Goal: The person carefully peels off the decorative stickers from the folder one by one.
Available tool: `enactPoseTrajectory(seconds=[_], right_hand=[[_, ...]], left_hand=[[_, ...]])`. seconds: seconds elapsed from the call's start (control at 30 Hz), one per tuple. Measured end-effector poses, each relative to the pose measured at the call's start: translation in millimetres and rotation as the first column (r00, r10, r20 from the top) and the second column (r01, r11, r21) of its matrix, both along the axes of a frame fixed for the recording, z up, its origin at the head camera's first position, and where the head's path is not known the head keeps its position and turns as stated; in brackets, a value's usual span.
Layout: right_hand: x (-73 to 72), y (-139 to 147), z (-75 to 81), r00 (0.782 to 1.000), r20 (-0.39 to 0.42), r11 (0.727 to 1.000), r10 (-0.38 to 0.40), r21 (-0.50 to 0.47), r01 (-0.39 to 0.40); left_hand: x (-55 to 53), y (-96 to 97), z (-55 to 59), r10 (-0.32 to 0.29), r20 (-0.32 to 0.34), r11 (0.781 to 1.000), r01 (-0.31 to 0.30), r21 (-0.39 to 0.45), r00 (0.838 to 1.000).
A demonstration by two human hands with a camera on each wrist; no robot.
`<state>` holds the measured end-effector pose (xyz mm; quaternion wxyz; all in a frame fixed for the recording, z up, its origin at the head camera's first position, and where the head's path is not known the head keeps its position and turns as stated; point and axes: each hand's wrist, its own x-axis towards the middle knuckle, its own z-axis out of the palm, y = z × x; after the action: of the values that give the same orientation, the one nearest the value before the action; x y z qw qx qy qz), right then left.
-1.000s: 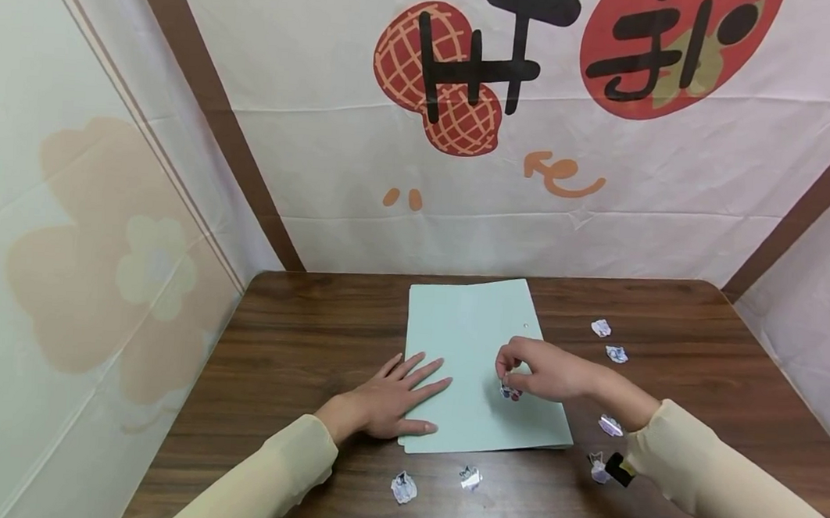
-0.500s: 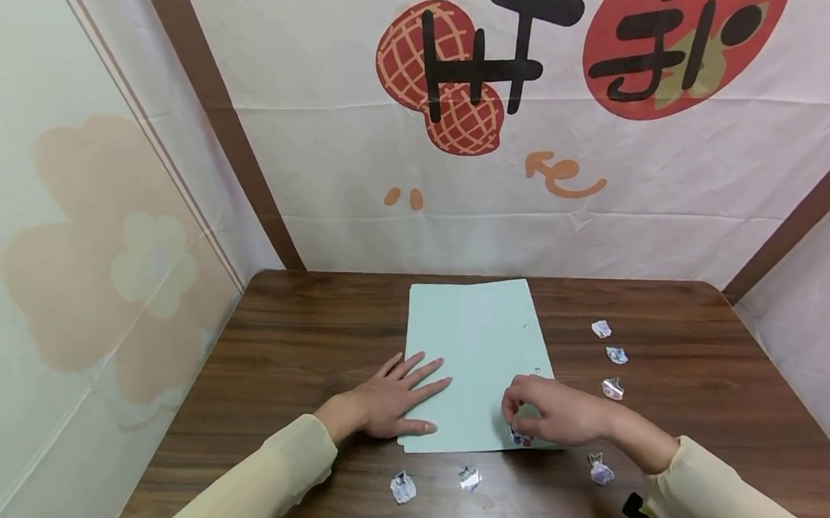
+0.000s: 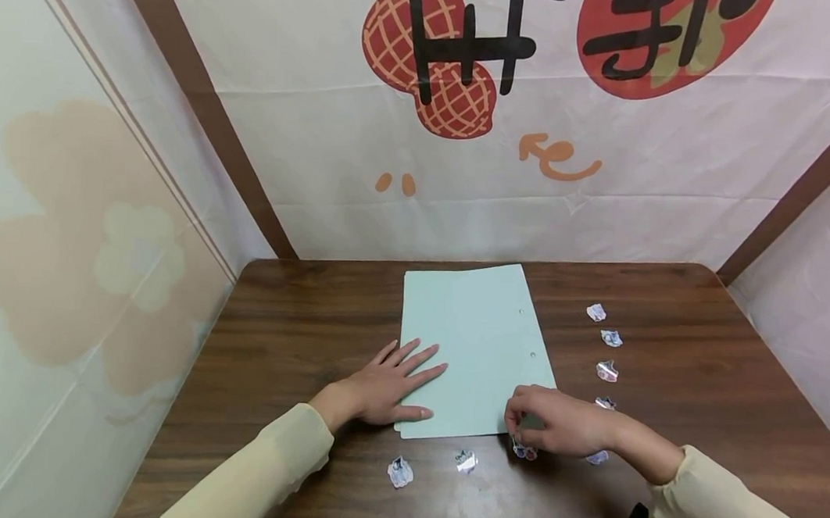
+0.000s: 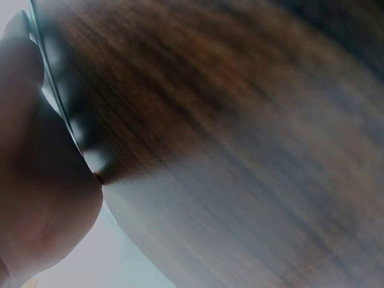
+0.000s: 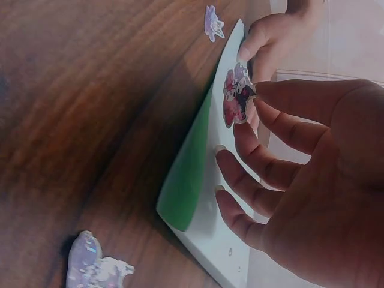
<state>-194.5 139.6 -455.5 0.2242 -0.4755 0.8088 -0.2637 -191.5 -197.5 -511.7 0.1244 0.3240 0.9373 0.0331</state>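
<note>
A pale mint-green folder (image 3: 467,332) lies on the table, two small round studs along its right side. My left hand (image 3: 394,385) rests flat on its left part, fingers spread. At the folder's lower right corner, my right hand (image 3: 564,421) pinches a small sticker (image 5: 236,96) between thumb and fingertips. Pink, purple and black cartoon figures show on this sticker in the right wrist view. It hangs close over the table at the folder's front edge. The left wrist view shows only part of the left hand (image 4: 42,198) and wood.
Two loose stickers, one left (image 3: 400,472) and one middle (image 3: 466,461), lie in front of the folder. Several more run in a column on the right, from the farthest sticker (image 3: 596,312) to one beside the right hand (image 3: 598,457). A printed cloth (image 3: 322,152) hangs behind the table (image 3: 298,331).
My right hand has moved toward me with the pinched sticker, from over the folder to past its front edge. The left hand stays on the folder. The head view has tilted slightly down.
</note>
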Motion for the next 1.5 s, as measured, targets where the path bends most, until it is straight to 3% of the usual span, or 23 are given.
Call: enactPoseTrajectory(seconds=[0.23,0.37,0.57,0.87,1.1,1.5], right_hand=[[4.8,4.4,-4.6,1.0,-0.019,1.0,-0.011,0.01,0.011],[7.9,4.9,-8.6,0.997,-0.078,1.0,-0.005,0.005,0.005],[11.7,5.0,-18.0,0.984,-0.177,1.0,-0.01,-0.017,0.007],[13.8,1.4,-26.8,0.971,-0.235,0.999,-0.033,0.003,0.035],[14.7,0.5,-32.1,0.948,-0.315,0.998,-0.05,0.02,0.059],[11.7,1.3,-35.9,0.954,-0.293,0.998,-0.062,0.003,0.066]], left_hand=[[-3.8,0.5,3.3,-0.006,0.002,1.0,0.006,0.002,1.0],[-3.4,1.0,4.1,-0.007,0.012,1.0,0.007,0.015,1.0],[-2.5,1.5,4.1,-0.009,0.019,1.0,0.009,0.02,1.0],[-2.7,0.5,3.9,0.0,0.016,1.0,0.0,0.017,1.0],[-3.1,2.0,2.7,0.004,0.014,1.0,-0.005,0.026,1.0],[-1.4,2.1,1.3,0.005,0.006,1.0,-0.005,0.013,1.0]])
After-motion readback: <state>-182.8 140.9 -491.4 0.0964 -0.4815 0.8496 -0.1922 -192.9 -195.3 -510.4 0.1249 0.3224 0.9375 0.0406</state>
